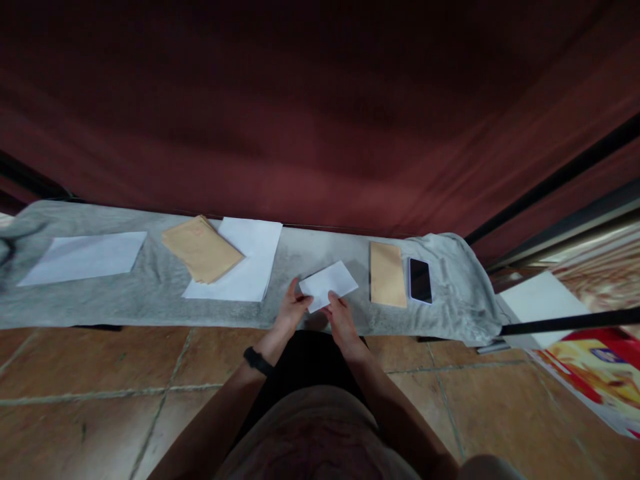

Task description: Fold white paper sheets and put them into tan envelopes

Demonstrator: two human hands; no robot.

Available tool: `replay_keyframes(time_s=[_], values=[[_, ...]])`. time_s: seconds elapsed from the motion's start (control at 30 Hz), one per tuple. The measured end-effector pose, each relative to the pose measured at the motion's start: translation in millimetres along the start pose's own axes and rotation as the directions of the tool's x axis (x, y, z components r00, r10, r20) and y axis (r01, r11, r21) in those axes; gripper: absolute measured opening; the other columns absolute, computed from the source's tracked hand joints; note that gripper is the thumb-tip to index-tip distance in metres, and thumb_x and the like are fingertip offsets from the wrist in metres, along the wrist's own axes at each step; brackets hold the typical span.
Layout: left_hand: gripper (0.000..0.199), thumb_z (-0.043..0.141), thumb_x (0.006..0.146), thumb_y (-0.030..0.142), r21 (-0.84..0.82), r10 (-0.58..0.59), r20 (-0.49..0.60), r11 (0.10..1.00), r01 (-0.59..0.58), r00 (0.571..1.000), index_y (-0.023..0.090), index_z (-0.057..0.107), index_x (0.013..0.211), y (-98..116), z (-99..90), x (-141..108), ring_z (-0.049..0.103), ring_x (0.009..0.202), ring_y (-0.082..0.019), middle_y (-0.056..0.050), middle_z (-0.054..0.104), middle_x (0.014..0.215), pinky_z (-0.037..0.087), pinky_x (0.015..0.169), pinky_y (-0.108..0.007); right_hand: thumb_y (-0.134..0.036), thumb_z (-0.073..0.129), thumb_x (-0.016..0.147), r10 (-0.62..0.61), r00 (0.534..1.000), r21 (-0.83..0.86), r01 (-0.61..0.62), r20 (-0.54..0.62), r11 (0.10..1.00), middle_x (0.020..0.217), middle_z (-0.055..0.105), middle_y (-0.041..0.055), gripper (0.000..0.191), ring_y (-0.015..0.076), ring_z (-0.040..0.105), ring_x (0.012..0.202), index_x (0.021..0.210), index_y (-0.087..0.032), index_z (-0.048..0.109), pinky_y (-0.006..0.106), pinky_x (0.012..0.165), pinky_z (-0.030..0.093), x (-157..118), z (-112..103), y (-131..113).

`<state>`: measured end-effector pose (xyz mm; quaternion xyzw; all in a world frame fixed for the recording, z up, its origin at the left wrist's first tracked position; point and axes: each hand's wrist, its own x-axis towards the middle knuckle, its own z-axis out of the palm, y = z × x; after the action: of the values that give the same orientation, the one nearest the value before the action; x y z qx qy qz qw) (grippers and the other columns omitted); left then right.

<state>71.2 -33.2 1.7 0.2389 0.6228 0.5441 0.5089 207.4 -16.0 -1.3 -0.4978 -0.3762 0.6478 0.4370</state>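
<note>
A small white folded paper [330, 283] is held between both hands over the grey cloth. My left hand [294, 308], with a black band on its wrist, grips the paper's left end, thumb on top. My right hand [341, 317] pinches its lower edge near the middle. To the right, a brown envelope [388, 275] lies flat, with a phone [420, 281] beside it. On the left, a stack of brown envelopes [203, 248] rests partly on white sheets [253, 267].
Another white sheet [87, 257] lies at the far left of the grey cloth [160, 303]. A dark red curtain [300, 133] hangs behind. At the right are a black bar [570, 323], a white panel [543, 300] and a red and yellow box [600, 373].
</note>
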Motion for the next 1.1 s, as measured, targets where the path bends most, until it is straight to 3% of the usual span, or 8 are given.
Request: replay_keyframes(time_s=[0.17,0.33,0.4,0.5,0.6,0.7,0.9,1.1], values=[[0.074,0.061,0.077,0.009,0.43,0.204,0.065,0.878,-0.212,0.977,0.022,0.048,0.148,-5,-14.7,26,0.067,0.074,-0.018,0.001,0.07,0.083,0.058,0.075,-0.033,-0.055,0.066,0.08,0.2,0.967,0.006,-0.203,0.16,0.979,0.092,0.076,0.0087,0.038,0.0212,0.072,0.08,0.092,-0.019,0.067,0.035,0.075,0.06,-9,-17,11],[0.061,0.056,0.081,0.004,0.785,0.339,0.151,0.53,-0.321,0.929,0.023,0.059,0.139,2,-26.2,33,0.068,0.105,-0.02,-0.007,0.067,0.127,0.055,0.097,-0.033,-0.042,0.045,0.096,-0.016,0.98,-0.428,0.102,0.201,0.898,0.098,0.076,0.0096,0.036,0.0227,0.072,0.088,0.103,-0.019,0.072,0.041,0.086,0.059,-9,-26,7],[0.059,0.055,0.083,0.004,0.857,0.382,0.171,0.397,-0.329,0.908,0.02,0.059,0.139,2,-24.6,29,0.066,0.116,-0.021,-0.01,0.061,0.139,0.052,0.104,-0.033,-0.034,0.043,0.099,-0.203,0.947,-0.583,0.314,0.249,0.749,0.118,0.073,0.011,0.036,0.024,0.068,0.111,0.115,-0.02,0.071,0.043,0.104,0.051,-5,-25,5],[0.053,0.051,0.089,0.007,0.915,0.466,0.217,0.209,-0.345,0.858,0.015,0.057,0.141,-4,-16.0,19,0.057,0.131,-0.028,-0.017,0.051,0.151,0.047,0.111,-0.041,-0.027,0.04,0.103,-0.365,0.827,-0.756,0.549,0.428,0.357,0.149,0.056,0.0128,0.043,0.024,0.05,0.14,0.139,-0.016,0.06,0.044,0.121,0.036,2,-22,7],[0.051,0.043,0.096,0.012,0.894,0.484,0.362,0.063,-0.444,0.797,0.013,0.052,0.146,-16,-2.9,11,0.047,0.142,-0.03,-0.018,0.044,0.158,0.041,0.116,-0.046,-0.025,0.039,0.105,-0.344,0.792,-0.823,0.561,0.504,0.086,0.158,0.045,0.0137,0.047,0.0246,0.04,0.147,0.148,-0.012,0.051,0.046,0.124,0.03,8,-21,17],[0.05,0.04,0.102,0.026,0.847,0.454,0.472,0.004,-0.531,0.756,0.013,0.047,0.15,-28,8.7,9,0.04,0.148,-0.028,-0.016,0.045,0.158,0.034,0.122,-0.047,-0.019,0.038,0.104,-0.321,0.788,-0.84,0.54,0.525,-0.047,0.161,0.041,0.0116,0.05,0.0243,0.035,0.151,0.152,-0.013,0.045,0.046,0.124,0.028,9,-22,28],[0.061,0.036,0.104,0.043,0.846,0.464,0.487,-0.043,-0.531,0.739,0.008,0.04,0.154,-37,7.9,12,0.03,0.153,-0.027,-0.017,0.039,0.161,0.025,0.126,-0.047,-0.02,0.034,0.105,-0.331,0.802,-0.863,0.498,0.497,-0.087,0.162,0.039,0.0101,0.052,0.0238,0.036,0.15,0.156,-0.015,0.04,0.046,0.124,0.027,16,-30,28],[0.064,0.037,0.103,0.042,0.884,0.488,0.408,-0.001,-0.467,0.772,0.007,0.032,0.157,-41,-7.3,19,0.03,0.153,-0.029,-0.019,0.036,0.162,0.024,0.125,-0.05,-0.027,0.036,0.105,-0.389,0.827,-0.891,0.453,0.406,0.033,0.16,0.041,0.0133,0.052,0.0271,0.037,0.149,0.156,-0.013,0.04,0.051,0.123,0.027,25,-46,19]])
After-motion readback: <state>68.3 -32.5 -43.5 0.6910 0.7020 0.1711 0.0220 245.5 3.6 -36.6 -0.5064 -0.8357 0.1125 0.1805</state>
